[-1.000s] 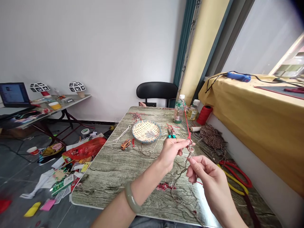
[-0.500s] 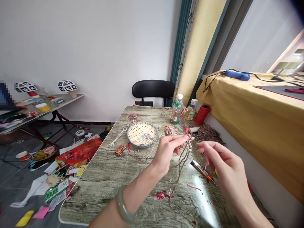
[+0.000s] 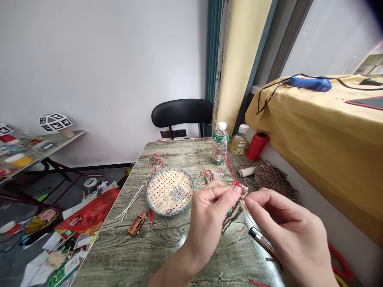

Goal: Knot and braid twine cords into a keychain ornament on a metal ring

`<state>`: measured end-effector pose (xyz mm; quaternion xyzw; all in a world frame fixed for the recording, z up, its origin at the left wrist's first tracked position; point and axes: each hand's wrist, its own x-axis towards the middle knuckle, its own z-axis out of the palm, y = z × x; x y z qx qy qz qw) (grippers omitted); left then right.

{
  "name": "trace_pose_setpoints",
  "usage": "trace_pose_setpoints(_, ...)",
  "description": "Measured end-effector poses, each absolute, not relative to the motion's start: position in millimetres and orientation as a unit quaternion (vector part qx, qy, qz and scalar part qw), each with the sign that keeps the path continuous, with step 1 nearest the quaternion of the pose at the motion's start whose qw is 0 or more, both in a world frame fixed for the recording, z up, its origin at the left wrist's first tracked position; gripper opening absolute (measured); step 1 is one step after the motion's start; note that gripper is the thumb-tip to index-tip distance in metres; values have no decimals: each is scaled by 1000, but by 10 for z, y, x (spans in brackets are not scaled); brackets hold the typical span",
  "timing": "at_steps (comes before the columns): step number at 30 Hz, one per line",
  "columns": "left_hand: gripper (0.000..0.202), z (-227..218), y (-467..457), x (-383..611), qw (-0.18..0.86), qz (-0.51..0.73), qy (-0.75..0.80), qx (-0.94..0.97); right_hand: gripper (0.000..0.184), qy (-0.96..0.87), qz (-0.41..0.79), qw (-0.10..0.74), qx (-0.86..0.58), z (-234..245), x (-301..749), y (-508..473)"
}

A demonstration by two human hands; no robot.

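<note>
1. Working the knotted cords (image 3: 243, 202) looks like the current step; they're between both hands above the tabletop (image 3: 161, 255), just below the red cord (image 3: 229, 166).
2. Left hand (image 3: 209, 211): thumb and index finger pinching the cords. Right hand (image 3: 287, 227): fingers bunched beside them, can't tell if they've got a strand.
3. Next move probably calls for a firm left pinch while the right fingers tug.
</note>
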<state>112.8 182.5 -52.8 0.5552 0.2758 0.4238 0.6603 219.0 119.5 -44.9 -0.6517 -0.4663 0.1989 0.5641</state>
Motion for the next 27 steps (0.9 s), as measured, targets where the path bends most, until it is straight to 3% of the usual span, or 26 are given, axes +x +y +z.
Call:
trace_pose_setpoints(4,36,-549,1908,1176,669,417,294,541,4,-483,101,582,-646,-461,2234,1228)
trace_pose_setpoints(12,35,-566,1909,1213,666,418,334,520,39,-578,-49,520,-627,-670,2273,1233)
trace_pose_setpoints(17,40,-547,1902,1184,622,426,357,551,22,-472,58,561,-678,-541,2198,1233)
trace_pose_setpoints(20,41,-545,1916,1168,616,422,358,562,11,-491,29,569,-659,-467,2187,1212)
trace_pose_setpoints(27,41,-498,1929,1148,571,418,362,607,14,-684,-150,413,-582,-499,2327,1240)
